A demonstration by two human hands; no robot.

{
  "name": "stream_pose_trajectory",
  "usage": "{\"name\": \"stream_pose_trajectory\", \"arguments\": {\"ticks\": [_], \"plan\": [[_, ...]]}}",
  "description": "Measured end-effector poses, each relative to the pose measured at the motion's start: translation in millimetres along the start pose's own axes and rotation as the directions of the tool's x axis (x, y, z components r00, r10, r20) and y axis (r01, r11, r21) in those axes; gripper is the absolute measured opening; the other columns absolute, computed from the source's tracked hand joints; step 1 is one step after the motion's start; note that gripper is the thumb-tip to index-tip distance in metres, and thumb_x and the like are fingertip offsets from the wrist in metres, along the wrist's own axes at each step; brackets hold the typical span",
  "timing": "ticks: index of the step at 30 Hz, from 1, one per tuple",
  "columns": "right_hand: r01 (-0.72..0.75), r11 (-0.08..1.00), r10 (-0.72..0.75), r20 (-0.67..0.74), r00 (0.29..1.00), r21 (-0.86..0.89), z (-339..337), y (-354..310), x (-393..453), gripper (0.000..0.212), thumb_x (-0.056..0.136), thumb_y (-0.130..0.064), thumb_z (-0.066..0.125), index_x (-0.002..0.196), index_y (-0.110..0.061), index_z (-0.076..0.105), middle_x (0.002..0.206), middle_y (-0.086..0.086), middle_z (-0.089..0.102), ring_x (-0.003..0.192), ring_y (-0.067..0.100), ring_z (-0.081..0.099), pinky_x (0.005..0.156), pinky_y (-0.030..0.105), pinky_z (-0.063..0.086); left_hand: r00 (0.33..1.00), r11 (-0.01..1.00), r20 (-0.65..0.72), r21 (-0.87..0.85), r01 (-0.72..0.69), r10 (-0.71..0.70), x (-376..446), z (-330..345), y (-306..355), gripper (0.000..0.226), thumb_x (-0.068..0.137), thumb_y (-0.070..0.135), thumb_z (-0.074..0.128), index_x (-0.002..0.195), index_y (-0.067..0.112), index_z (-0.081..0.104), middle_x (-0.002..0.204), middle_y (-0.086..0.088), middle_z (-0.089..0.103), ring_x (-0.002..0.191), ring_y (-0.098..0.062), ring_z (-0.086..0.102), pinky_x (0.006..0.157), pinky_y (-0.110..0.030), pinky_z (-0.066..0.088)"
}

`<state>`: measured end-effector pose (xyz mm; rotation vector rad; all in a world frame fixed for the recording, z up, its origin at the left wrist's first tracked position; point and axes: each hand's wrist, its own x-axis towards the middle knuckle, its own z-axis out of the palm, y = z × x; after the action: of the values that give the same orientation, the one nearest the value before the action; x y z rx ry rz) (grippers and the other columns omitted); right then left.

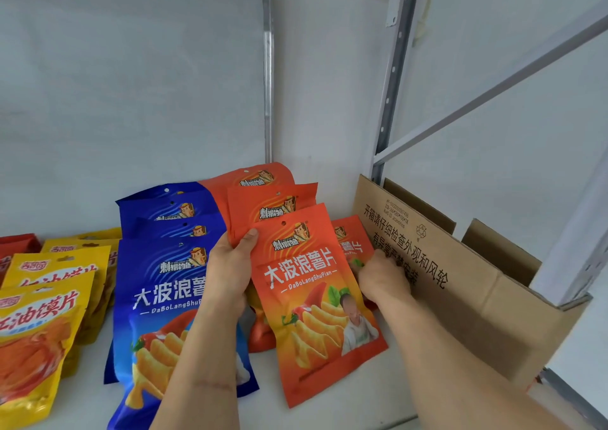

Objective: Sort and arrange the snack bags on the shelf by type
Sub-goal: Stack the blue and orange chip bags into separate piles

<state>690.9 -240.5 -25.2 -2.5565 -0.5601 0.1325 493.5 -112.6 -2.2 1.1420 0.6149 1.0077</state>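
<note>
On the white shelf (345, 393) stand rows of snack bags. Several orange chip bags fill the middle, the front orange bag (312, 301) leaning forward. My left hand (230, 271) grips the left edge of the orange bags, thumb on the front one's top corner. My right hand (383, 276) pinches another orange bag (350, 245) standing behind, next to the cardboard box. Several blue chip bags (158, 301) stand in a row left of the orange ones. Further left are yellow bags (42, 324).
An open cardboard box (467, 301) with black print stands at the right end of the shelf, close to my right hand. Red bags (16, 245) show at the far left edge. The shelf's grey upright post (393, 77) rises behind the box.
</note>
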Motion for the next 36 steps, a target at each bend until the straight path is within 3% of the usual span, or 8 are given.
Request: {"name": "stream_pose_trajectory", "arguments": {"ticks": [6, 15, 19, 24, 27, 29, 32, 36], "plan": [[-0.015, 0.939, 0.006, 0.028, 1.000, 0.344, 4.6, 1.3, 15.6, 0.054, 0.066, -0.048, 0.078, 0.103, -0.022, 0.048, 0.089, 0.003, 0.070, 0.071, 0.028, 0.070, 0.062, 0.045, 0.060, 1.000, 1.000, -0.024, 0.016, -0.009, 0.010, 2.3, -1.5, -0.6, 0.007, 0.095, 0.034, 0.065, 0.102, 0.034, 0.064, 0.096, 0.000, 0.077, 0.085, -0.025, 0.076, 0.082, -0.051, 0.060], [0.423, 0.889, -0.332, -0.385, 0.861, 0.178, -64.3, -5.4, -7.9, 0.038, 0.082, -0.049, 0.070, 0.110, -0.025, 0.059, 0.102, -0.005, 0.066, 0.094, 0.017, 0.065, 0.076, 0.039, 0.055, 0.984, 0.987, -0.114, 0.101, -0.122, 0.133, -3.6, 9.2, 3.0, 0.016, 0.100, 0.031, 0.058, 0.115, 0.027, 0.061, 0.098, 0.002, 0.073, 0.084, -0.019, 0.074, 0.064, -0.032, 0.058], [0.488, 0.864, -0.382, -0.466, 0.798, 0.127, -89.0, -4.7, -20.8, 0.044, 0.085, -0.053, 0.065, 0.117, -0.024, 0.056, 0.106, -0.004, 0.062, 0.099, 0.016, 0.062, 0.074, 0.033, 0.051, 0.964, 0.957, -0.133, 0.210, -0.198, 0.229, -6.0, 16.5, 7.1, 0.021, 0.102, 0.034, 0.054, 0.120, 0.025, 0.061, 0.102, 0.004, 0.071, 0.090, -0.017, 0.071, 0.074, -0.035, 0.058], [0.494, 0.869, -0.403, -0.643, 0.651, -0.044, -113.3, -2.4, -49.2, 0.052, 0.087, -0.053, 0.061, 0.125, -0.018, 0.054, 0.105, 0.005, 0.059, 0.098, 0.023, 0.059, 0.070, 0.031, 0.043, 0.951, 0.940, -0.139, 0.244, -0.238, 0.277, -4.7, 22.9, 16.9, 0.013, 0.103, 0.035, 0.053, 0.113, 0.031, 0.059, 0.094, 0.011, 0.069, 0.082, -0.009, 0.069, 0.064, -0.026, 0.053], [0.543, 0.837, -0.353, -0.694, 0.628, 0.066, -129.5, -3.3, -63.0, 0.052, 0.085, -0.054, 0.061, 0.124, -0.020, 0.056, 0.106, 0.002, 0.060, 0.097, 0.019, 0.058, 0.072, 0.030, 0.042, 0.941, 0.928, -0.162, 0.280, -0.245, 0.298, -1.2, 24.1, 19.4, 0.013, 0.102, 0.037, 0.052, 0.112, 0.032, 0.059, 0.092, 0.012, 0.068, 0.084, -0.011, 0.069, 0.067, -0.029, 0.055], [0.577, 0.777, -0.310, -0.645, 0.699, 0.252, -136.3, -4.2, -70.0, 0.041, 0.085, -0.053, 0.064, 0.113, -0.023, 0.059, 0.099, -0.007, 0.063, 0.090, 0.012, 0.059, 0.073, 0.029, 0.044, 0.943, 0.934, -0.164, 0.267, -0.239, 0.288, 2.0, 25.5, 21.0, 0.012, 0.102, 0.038, 0.053, 0.110, 0.034, 0.060, 0.095, 0.009, 0.071, 0.088, -0.015, 0.071, 0.074, -0.036, 0.059], [0.514, 0.685, -0.346, -0.391, 0.853, 0.516, -130.8, 0.0, -75.1, 0.019, 0.084, -0.044, 0.070, 0.089, -0.026, 0.064, 0.080, -0.016, 0.068, 0.079, 0.005, 0.065, 0.068, 0.026, 0.045, 0.960, 0.964, -0.167, 0.179, -0.197, 0.227, 3.4, 28.3, 26.7, 0.022, 0.101, 0.037, 0.055, 0.120, 0.028, 0.062, 0.099, 0.006, 0.072, 0.089, -0.017, 0.072, 0.076, -0.038, 0.060], [0.339, 0.678, -0.423, -0.030, 0.905, 0.653, -99.4, 19.2, -77.3, 0.009, 0.083, -0.032, 0.074, 0.088, -0.026, 0.071, 0.079, -0.016, 0.075, 0.072, 0.002, 0.071, 0.067, 0.023, 0.050, 0.981, 0.994, -0.164, -0.013, -0.108, 0.104, 6.1, 28.5, 33.2, 0.032, 0.099, 0.033, 0.059, 0.130, 0.024, 0.060, 0.113, 0.000, 0.072, 0.097, -0.021, 0.071, 0.082, -0.039, 0.059]]}}
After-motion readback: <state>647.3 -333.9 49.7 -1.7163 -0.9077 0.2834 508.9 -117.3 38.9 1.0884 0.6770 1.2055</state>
